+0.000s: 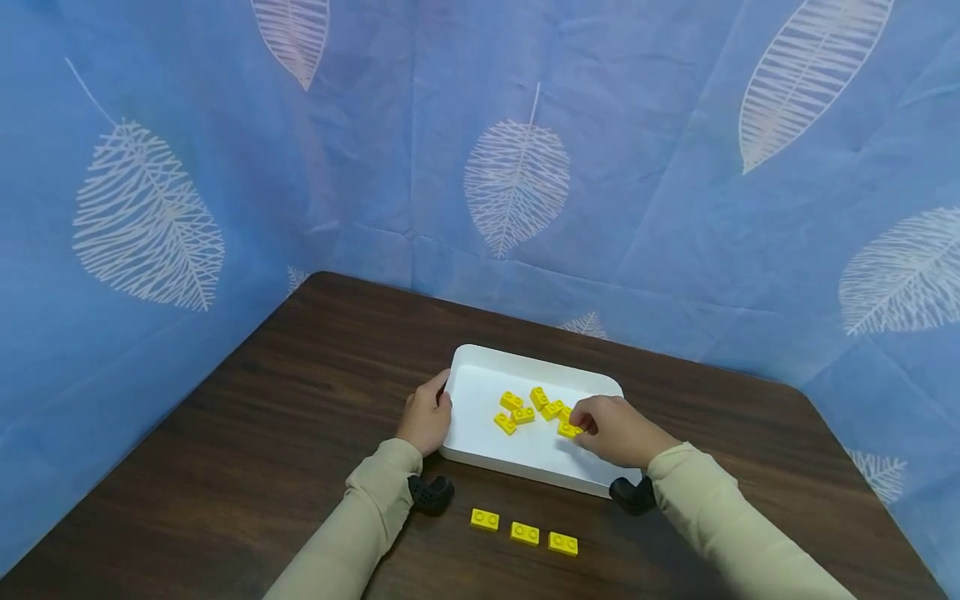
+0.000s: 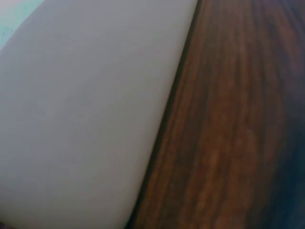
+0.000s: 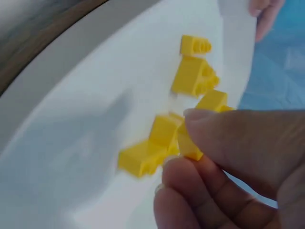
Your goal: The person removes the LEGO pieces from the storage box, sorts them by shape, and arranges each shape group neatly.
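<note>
A shallow white tray lies on the table, with several yellow two-stud toy bricks loose inside it. My left hand holds the tray's left side, its thumb by the rim; the left wrist view shows the tray's pale outer wall but no fingers. Over the right part of the tray, my right hand pinches a yellow brick between thumb and fingertips. Other bricks lie close beside those fingertips, partly hidden behind the hand in the head view.
Three yellow bricks stand in a row on the dark wooden table, in front of the tray. A blue cloth with white leaf prints hangs behind the table and at its sides. Black devices are worn at both wrists.
</note>
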Action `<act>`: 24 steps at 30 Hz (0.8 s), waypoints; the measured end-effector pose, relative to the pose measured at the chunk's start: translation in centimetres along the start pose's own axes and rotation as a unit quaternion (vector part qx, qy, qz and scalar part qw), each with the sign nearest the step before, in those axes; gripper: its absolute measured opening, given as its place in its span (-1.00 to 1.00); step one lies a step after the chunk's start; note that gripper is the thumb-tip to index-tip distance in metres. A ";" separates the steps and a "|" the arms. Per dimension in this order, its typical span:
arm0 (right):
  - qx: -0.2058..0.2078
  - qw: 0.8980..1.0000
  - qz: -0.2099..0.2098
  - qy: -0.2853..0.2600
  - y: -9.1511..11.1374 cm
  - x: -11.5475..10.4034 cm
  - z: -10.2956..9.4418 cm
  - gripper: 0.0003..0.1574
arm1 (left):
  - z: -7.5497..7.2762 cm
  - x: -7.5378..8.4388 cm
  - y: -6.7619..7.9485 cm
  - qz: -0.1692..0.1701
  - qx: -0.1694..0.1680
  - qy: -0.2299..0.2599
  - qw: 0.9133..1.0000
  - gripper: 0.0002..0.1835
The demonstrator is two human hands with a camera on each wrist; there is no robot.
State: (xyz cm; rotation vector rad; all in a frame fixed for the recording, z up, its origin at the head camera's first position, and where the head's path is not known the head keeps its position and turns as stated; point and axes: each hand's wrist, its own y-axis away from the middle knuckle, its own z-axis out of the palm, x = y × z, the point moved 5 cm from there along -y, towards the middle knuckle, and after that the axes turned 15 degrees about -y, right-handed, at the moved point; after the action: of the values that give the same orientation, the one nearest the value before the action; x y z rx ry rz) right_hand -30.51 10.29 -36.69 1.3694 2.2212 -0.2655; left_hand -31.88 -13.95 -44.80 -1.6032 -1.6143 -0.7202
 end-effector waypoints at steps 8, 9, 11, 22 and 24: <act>0.021 0.999 -0.039 -0.007 5.5 0.7 -1.7 -0.82 | 0.1 0.1 -0.2 0.004 0.003 -0.005 1.000 -0.52; 0.024 0.999 -0.048 -0.003 6.1 0.6 -1.8 -0.82 | 0.1 0.1 -0.2 0.004 0.003 -0.005 1.000 -0.52; 0.031 0.997 -0.066 0.005 7.1 0.4 -1.9 -0.82 | 0.0 0.0 -0.3 0.002 0.005 -0.008 1.000 -0.52; -0.037 0.994 -0.096 -0.043 10.2 1.3 2.3 -0.81 | 0.0 0.2 -0.1 -0.001 0.000 -0.010 1.000 -0.52; -0.048 0.993 -0.092 -0.052 10.5 1.6 3.3 -0.80 | 0.1 0.3 0.0 -0.003 0.000 -0.011 1.000 -0.52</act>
State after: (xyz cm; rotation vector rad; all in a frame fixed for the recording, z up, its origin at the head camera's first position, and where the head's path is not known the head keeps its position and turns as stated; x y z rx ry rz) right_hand -20.88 15.12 -39.25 1.0768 2.2444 -0.2846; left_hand -31.88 -13.67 -44.64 -1.6125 -1.6360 -0.7087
